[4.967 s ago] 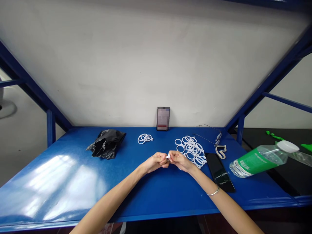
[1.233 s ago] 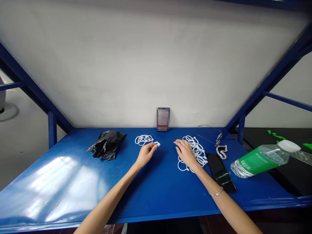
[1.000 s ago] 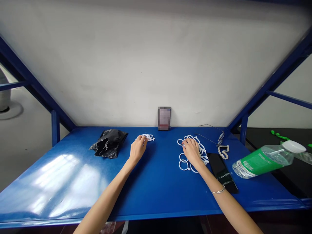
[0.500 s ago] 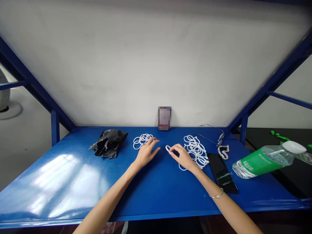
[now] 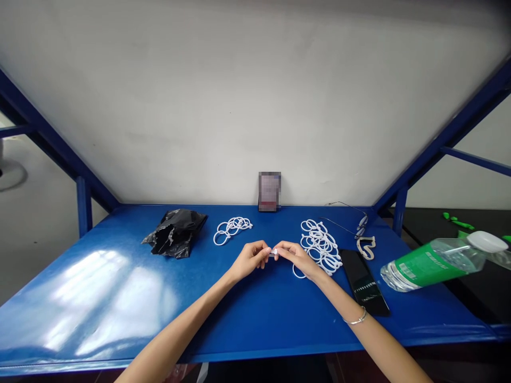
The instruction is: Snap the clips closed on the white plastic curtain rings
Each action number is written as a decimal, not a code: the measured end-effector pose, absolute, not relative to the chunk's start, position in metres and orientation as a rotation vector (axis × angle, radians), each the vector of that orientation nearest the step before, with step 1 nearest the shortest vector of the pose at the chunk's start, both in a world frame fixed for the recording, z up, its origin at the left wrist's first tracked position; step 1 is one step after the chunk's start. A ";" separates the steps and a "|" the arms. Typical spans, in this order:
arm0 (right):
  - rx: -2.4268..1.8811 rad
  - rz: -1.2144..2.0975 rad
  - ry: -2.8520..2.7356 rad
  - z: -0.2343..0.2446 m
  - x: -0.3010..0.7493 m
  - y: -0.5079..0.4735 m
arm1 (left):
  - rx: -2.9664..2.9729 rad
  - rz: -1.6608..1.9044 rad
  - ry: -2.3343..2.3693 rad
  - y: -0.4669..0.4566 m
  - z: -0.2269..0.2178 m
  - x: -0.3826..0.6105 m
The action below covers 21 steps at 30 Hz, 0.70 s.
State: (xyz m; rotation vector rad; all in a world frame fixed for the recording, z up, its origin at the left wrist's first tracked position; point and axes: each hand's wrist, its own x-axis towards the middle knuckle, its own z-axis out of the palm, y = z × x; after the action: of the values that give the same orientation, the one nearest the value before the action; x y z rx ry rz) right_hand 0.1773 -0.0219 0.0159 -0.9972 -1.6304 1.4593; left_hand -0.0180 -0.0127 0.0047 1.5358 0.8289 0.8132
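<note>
Between the fingertips of both hands is a small white plastic ring [image 5: 273, 253], mostly covered by the fingers. My left hand [image 5: 250, 260] is closed in a pinch on its left side. From the right, my right hand [image 5: 296, 257] pinches the same ring, with a silvery bracelet on that wrist. A large pile of white rings [image 5: 321, 246] lies right beside my right hand, one ring partly under the wrist. Beyond my left hand, a smaller group of white rings [image 5: 232, 227] rests on the blue table [image 5: 255, 314].
A crumpled black plastic bag [image 5: 178, 232] lies at left. On the right are a dark phone [image 5: 365, 284], glasses [image 5: 361, 226], a cream curved piece [image 5: 366, 248] and a green-labelled bottle [image 5: 435, 261]. A blurred upright device [image 5: 269, 192] leans on the wall.
My left hand has moved from the smaller ring group towards the middle and closed on the ring in my right hand. One ring in the smaller group now lies further left and nearer.
</note>
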 end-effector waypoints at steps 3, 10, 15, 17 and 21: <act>-0.988 1.473 -1.607 0.017 0.178 -0.023 | 1.430 0.759 0.750 -0.016 0.007 -0.015; -0.896 1.726 -1.495 0.016 0.174 -0.027 | 1.273 0.609 0.580 -0.024 0.011 -0.011; -0.750 1.882 -1.298 0.014 0.169 -0.029 | 1.106 0.645 0.462 -0.024 0.009 -0.010; -0.716 1.921 -1.250 0.013 0.168 -0.029 | 1.066 0.631 0.428 -0.024 0.009 -0.010; -0.654 1.962 -1.151 0.014 0.167 -0.031 | 1.011 0.646 0.363 -0.024 0.010 -0.012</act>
State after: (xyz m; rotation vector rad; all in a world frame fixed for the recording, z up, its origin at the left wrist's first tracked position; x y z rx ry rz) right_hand 0.1670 -0.0314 0.0144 -0.6539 -1.1513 1.9619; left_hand -0.0115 -0.0243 0.0098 1.0106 0.3632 0.6456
